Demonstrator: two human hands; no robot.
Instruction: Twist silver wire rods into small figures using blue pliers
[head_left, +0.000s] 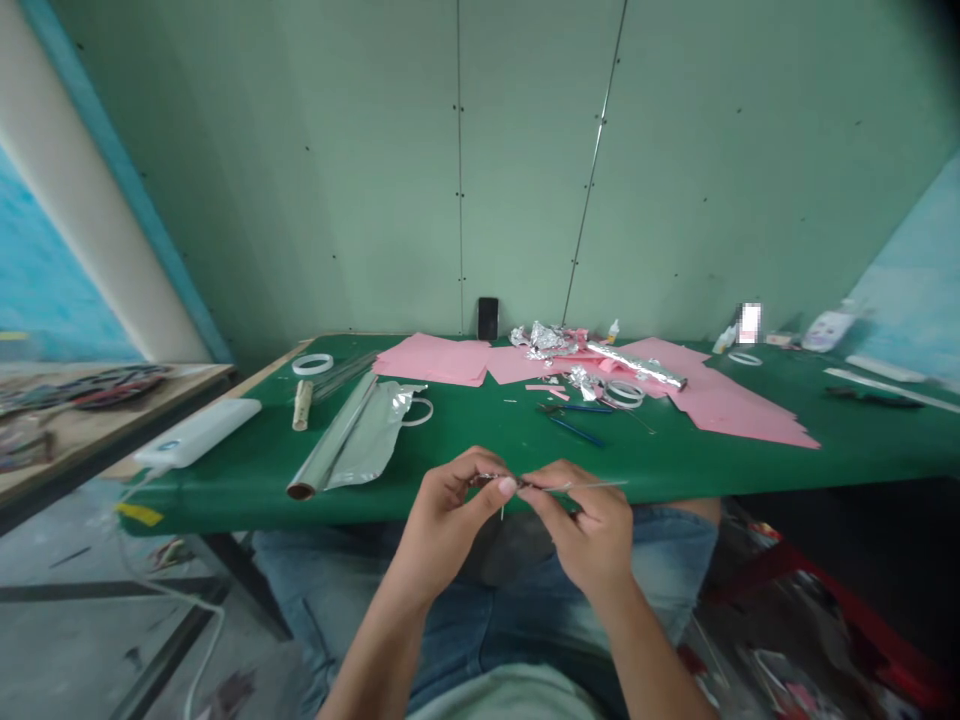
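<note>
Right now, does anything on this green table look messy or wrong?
Yes. The crumpled foil scraps lie in a messy heap on the pink paper at the back of the green table. The foil roll also looks odd: its loose end is crinkled and looks torn, not smooth.

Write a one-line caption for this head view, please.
Left hand and right hand hold a thin wire before a green table with pink paper.
</note>
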